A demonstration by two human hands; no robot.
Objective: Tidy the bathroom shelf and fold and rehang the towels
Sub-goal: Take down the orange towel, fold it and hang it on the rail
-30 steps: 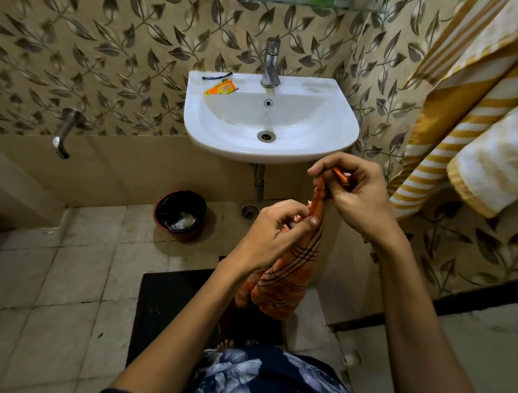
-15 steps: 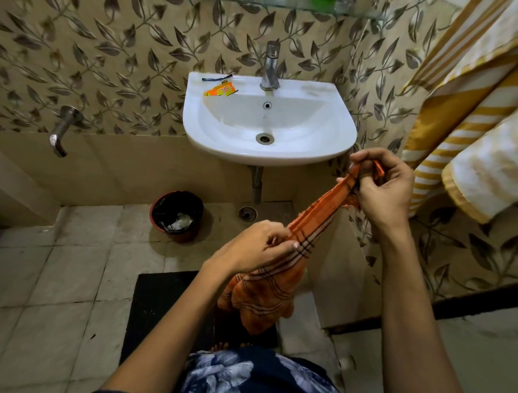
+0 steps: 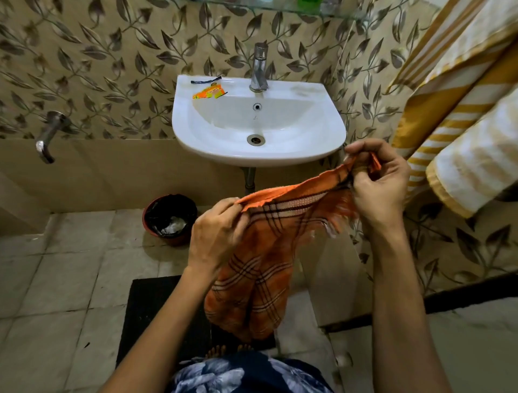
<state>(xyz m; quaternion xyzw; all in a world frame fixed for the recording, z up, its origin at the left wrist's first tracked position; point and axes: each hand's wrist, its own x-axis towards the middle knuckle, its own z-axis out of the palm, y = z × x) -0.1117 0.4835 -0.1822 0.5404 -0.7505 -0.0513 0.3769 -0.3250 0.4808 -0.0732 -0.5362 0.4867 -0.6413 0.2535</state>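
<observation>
An orange checked towel [image 3: 260, 269] with dark and white stripes hangs in front of me, below the sink. My left hand [image 3: 215, 235] pinches its upper edge at the left. My right hand [image 3: 378, 182] grips a corner higher up at the right, so the top edge stretches taut between them while the rest droops in a bunch. A yellow and white striped towel [image 3: 462, 117] hangs at the right wall. A glass shelf [image 3: 280, 7] runs along the top edge, with a green item [image 3: 308, 2] partly cut off.
A white sink [image 3: 316, 146] with a chrome tap [image 3: 259, 67] is on the leaf-patterned wall; an orange wrapper [image 3: 208, 92] and a dark strip [image 3: 206, 80] lie on its rim. A red bin [image 3: 151, 224] with a black liner stands on the tiled floor. A black mat [image 3: 151, 308] lies underfoot. A wall tap [image 3: 46, 137] juts out at left.
My hands have drawn apart, the right going right and up, the left going left and down. The bunched orange towel has been pulled out so its top edge is stretched between them.
</observation>
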